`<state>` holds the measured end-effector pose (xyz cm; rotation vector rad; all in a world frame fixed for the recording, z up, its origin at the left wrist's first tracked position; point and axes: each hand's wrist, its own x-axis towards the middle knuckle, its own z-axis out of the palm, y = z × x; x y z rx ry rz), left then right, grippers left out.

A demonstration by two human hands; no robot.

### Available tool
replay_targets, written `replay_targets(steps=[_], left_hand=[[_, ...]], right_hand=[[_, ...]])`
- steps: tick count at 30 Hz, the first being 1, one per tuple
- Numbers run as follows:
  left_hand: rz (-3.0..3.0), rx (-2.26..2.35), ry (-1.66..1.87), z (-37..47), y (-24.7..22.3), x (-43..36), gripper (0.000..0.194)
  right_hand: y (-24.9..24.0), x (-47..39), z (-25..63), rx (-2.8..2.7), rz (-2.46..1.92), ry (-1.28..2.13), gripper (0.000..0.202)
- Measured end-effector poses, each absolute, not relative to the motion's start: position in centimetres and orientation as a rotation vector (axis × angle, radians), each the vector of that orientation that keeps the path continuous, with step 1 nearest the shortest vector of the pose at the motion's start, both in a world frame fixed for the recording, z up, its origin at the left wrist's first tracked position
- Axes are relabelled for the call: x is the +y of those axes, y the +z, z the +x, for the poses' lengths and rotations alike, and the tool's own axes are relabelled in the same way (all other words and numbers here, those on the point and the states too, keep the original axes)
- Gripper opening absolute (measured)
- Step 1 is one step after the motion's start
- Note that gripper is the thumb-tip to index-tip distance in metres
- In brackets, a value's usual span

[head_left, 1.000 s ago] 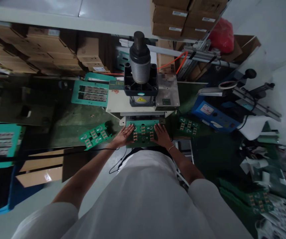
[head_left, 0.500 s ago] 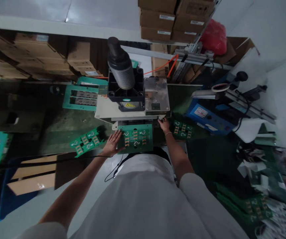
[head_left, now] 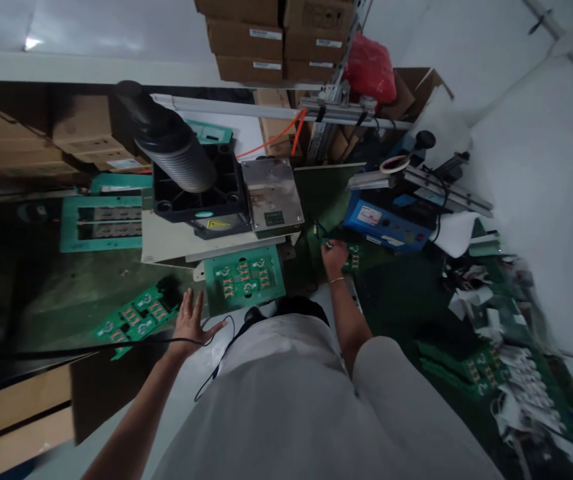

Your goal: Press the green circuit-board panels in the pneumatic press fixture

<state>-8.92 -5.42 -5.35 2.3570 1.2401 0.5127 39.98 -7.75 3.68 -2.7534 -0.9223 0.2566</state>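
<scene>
One green printed circuit board [head_left: 244,275] is laid on a teal fixture plate [head_left: 219,304] at the front of a press [head_left: 181,160]. A second circuit board [head_left: 136,317] is placed obliquely on the bench [head_left: 91,283] to the left. A third circuit board [head_left: 354,259] is located to the right of the press and is partly covered by the right hand [head_left: 335,257].

The left hand [head_left: 189,327] is positioned between the second board and the fixture plate, with its fingers spread and nothing grasped. The fingers of the right hand are curled at the third board; whether the board is gripped cannot be told.

A metal box [head_left: 272,197] is mounted at the right of the press. A blue machine [head_left: 386,220] is installed beyond the third board. Teal frames [head_left: 69,223] are stacked left of the press, and cartons [head_left: 246,40] are stored above.
</scene>
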Motion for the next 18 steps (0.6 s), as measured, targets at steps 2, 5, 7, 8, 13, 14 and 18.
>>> replay_targets(steps=[2,5,7,8,13,14,18], left_hand=[[2.345,1.267,0.503,-8.5,-5.1,-5.7,0.110],[2.331,1.292,0.482,-7.5,-4.6,-5.8,0.111],[2.318,1.300,0.480,-6.9,-4.4,-5.9,0.112],[2.314,1.299,0.481,-6.6,-4.3,-5.8,0.111],[2.334,1.268,0.535,-6.6,-4.4,-5.9,0.103],[2.341,1.267,0.550,-6.7,-4.5,-5.9,0.103],[2.361,1.288,0.578,-7.8,-4.6,-5.9,0.103]], right_hand=[[4.4,-10.5,41.4,-0.762,-2.842,0.165,0.039],[4.7,-12.7,42.6,-0.661,-2.938,0.129,0.040],[4.6,-12.8,42.7,-0.657,-2.993,0.144,0.040],[4.6,-12.7,42.7,-0.658,-3.013,0.162,0.040],[5.1,-11.7,42.7,-0.615,-3.087,0.313,0.039],[5.3,-11.7,42.7,-0.614,-3.099,0.344,0.040],[6.6,-11.8,41.9,-0.681,-3.104,0.369,0.041]])
